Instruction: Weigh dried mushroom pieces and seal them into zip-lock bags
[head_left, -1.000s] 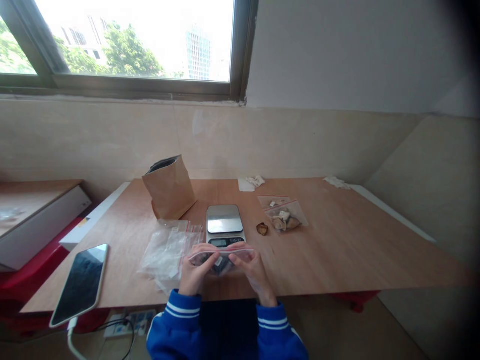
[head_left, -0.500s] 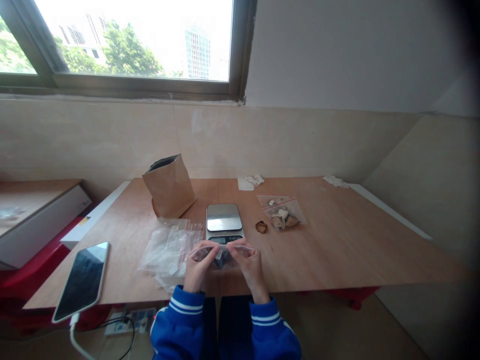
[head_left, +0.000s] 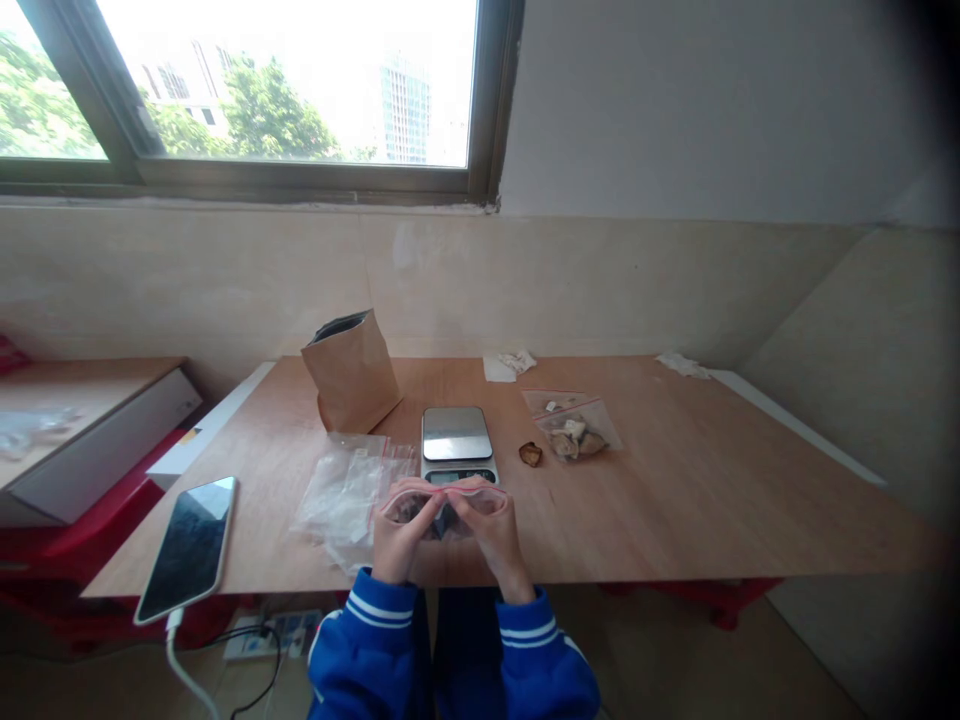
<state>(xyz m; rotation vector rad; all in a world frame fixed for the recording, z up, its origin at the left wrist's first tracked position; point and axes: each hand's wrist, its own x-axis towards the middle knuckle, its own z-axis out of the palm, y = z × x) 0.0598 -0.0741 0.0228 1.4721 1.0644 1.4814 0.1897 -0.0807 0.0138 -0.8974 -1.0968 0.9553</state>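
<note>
Between my hands, near the table's front edge, is a clear zip-lock bag with a red seal strip. My left hand pinches its rim on one side. On the other side my right hand grips the rim, both thumbs close together at the middle. Something dark shows through the plastic; I cannot make out what. Just beyond stands a kitchen scale with a bare steel plate, its display partly covered by my fingers. Left of my hands lie several flat zip-lock bags.
A brown paper pouch stands open at the back left. Right of the scale are a dried brown slice and filled zip-lock bags. A phone with a white cable is at the left edge; crumpled tissue lies at the back.
The bag's rim has bowed apart at both sides, with the thumbs now closer together at its middle. The view has shifted slightly left, so table things appear further right.
</note>
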